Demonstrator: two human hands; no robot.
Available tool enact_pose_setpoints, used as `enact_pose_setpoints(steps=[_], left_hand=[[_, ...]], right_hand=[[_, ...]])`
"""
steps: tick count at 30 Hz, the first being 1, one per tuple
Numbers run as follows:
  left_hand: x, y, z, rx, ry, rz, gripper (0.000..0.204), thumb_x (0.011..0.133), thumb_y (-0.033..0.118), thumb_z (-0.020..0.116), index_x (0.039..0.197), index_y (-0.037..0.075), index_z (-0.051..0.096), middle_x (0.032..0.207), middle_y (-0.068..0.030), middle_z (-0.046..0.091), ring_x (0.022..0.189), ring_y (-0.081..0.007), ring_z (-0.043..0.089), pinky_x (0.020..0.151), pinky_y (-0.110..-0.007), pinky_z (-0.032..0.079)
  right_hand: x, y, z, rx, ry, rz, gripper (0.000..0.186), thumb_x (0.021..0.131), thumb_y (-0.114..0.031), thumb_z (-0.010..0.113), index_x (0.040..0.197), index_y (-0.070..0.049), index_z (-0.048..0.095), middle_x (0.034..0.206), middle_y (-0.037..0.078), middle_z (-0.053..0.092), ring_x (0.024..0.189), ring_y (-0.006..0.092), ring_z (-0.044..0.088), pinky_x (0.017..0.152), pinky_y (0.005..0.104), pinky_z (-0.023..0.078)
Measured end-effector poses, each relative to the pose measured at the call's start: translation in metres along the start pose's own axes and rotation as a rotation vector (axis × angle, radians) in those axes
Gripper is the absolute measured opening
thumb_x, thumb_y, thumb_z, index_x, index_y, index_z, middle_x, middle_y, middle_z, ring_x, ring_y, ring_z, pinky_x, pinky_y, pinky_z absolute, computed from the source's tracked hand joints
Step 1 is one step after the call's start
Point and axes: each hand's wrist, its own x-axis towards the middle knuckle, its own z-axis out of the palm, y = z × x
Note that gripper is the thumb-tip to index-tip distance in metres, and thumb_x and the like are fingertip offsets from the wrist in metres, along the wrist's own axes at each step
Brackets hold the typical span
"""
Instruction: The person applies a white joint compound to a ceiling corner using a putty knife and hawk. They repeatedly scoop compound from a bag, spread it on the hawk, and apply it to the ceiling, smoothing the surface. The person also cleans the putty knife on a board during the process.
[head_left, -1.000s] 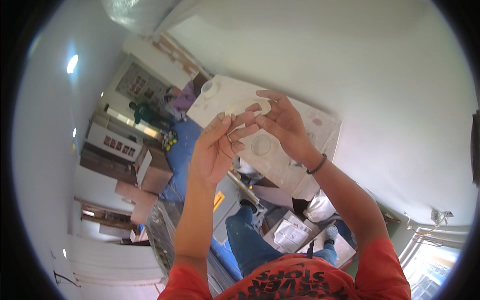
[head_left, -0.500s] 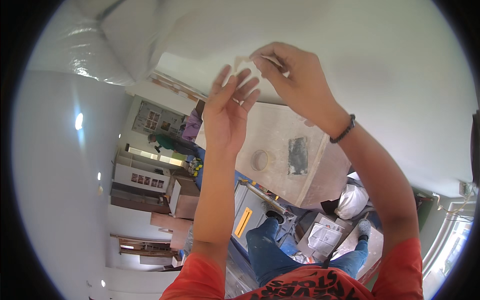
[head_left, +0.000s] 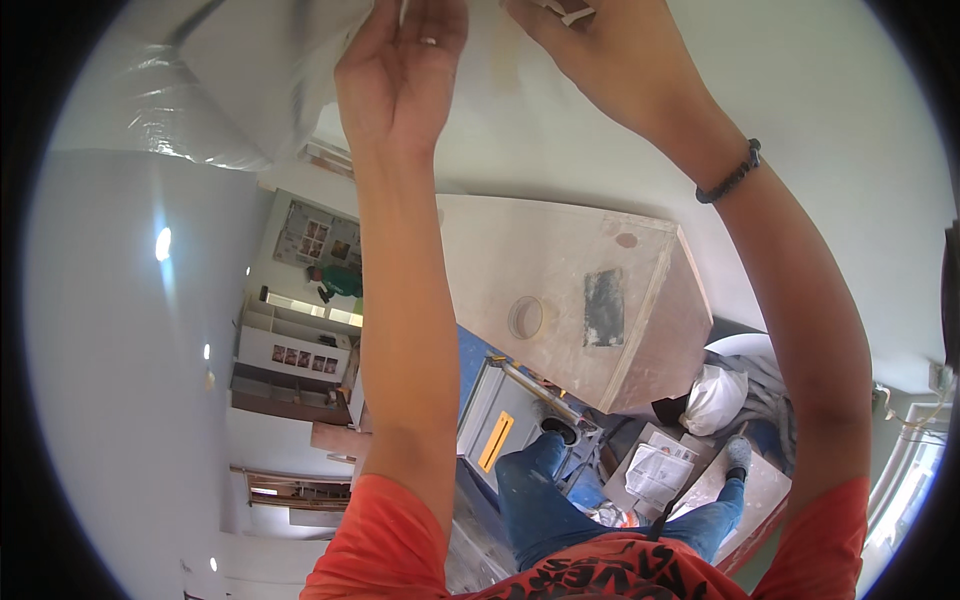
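Left hand (head_left: pixel 402 85): raised, cropped, hold untellable; right hand (head_left: pixel 635 75): curled, cropped, hold unclear; steady, light touch advisable near wall (head_left: pixel 810 120)

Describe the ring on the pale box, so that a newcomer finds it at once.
At the picture's middle is the large pale box. On its top, left of the dark patch, sits the ring. Its round, hollow shape sets it apart from that rectangular patch.
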Motion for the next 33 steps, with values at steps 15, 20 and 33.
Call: enact_pose_setpoints(steps=[15, 20, 33], left_hand=[[0.008, 0.008, 0.01, -0.191, -0.025, 0.063, 0.02, 0.098, -0.001, 0.053, 0.117, -0.006, 0.057, 0.113, -0.0181, 0.062, 0.106, -0.0286, 0.062, 0.1, -0.04, 0.054], [0.029, -0.008, -0.009, 0.088, -0.305, 0.215, 0.017, 0.097, 0.0, 0.054, 0.112, -0.007, 0.059, 0.122, -0.0173, 0.059, 0.111, -0.0271, 0.06, 0.1, -0.036, 0.052], [0.074, -0.032, 0.025, -0.478, 0.166, 0.0, 0.016, 0.097, 0.007, 0.065, 0.113, 0.005, 0.067, 0.097, -0.006, 0.071, 0.083, -0.0207, 0.066, 0.071, -0.031, 0.054]], right_hand=[[0.057, -0.023, 0.02, -0.198, -0.032, -0.438, 0.023, 0.097, -0.012, 0.066, 0.104, 0.008, 0.073, 0.112, 0.019, 0.071, 0.097, 0.0274, 0.072, 0.088, 0.0359, 0.057], [0.065, -0.03, 0.018, -0.086, -0.173, -0.116, 0.021, 0.096, -0.014, 0.068, 0.089, 0.004, 0.074, 0.085, 0.01, 0.071, 0.087, 0.0179, 0.068, 0.085, 0.0328, 0.055], [0.085, 0.03, -0.002, -0.072, -0.032, 0.124, 0.045, 0.103, -0.02, 0.062, 0.141, 0.004, 0.058, 0.139, 0.012, 0.064, 0.126, 0.0197, 0.06, 0.109, 0.0301, 0.044]])
